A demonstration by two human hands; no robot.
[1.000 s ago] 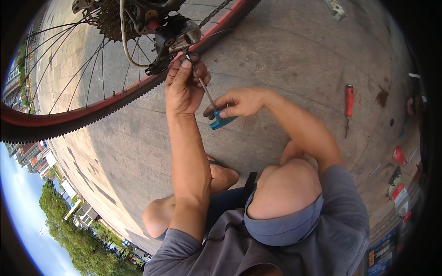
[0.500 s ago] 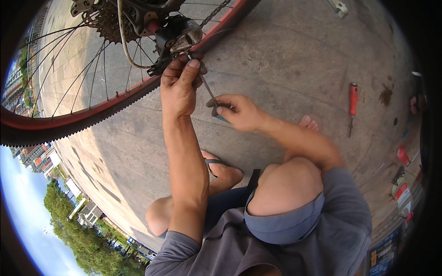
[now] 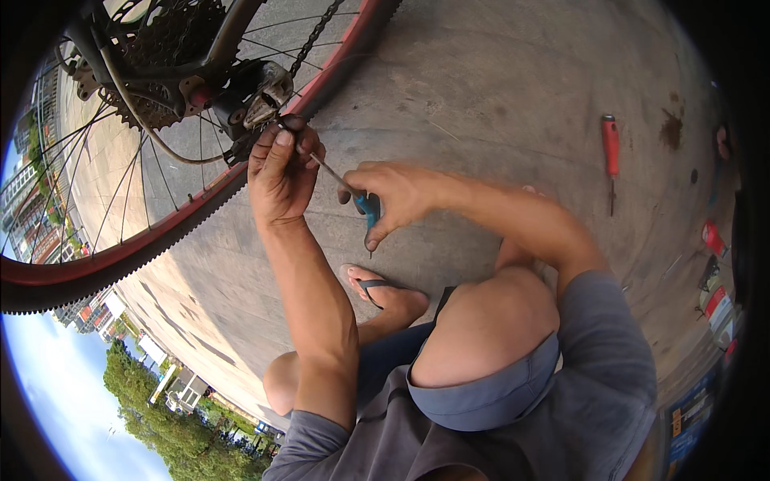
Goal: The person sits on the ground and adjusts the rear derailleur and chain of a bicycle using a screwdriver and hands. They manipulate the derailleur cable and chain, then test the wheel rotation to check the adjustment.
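Observation:
My left hand is closed at the rear derailleur, fingers pinched round the far end of a thin metal shaft; its tip is hidden by the fingertips. My right hand, down and right of it, holds the teal handle of that tool between thumb and fingers. The derailleur hangs below the cassette of a bicycle wheel with a red rim, just above my left fingertips.
A red-handled screwdriver lies on the pavement to the right. More tools and a red-handled item lie at the far right edge. My bent knees and sandalled foot are below my hands. Buildings and trees show at far left.
The bicycle and my left hand now sit lower and further left in the picture. My right hand has turned the teal handle from lying crosswise to nearly upright in the picture, its thumb lower.

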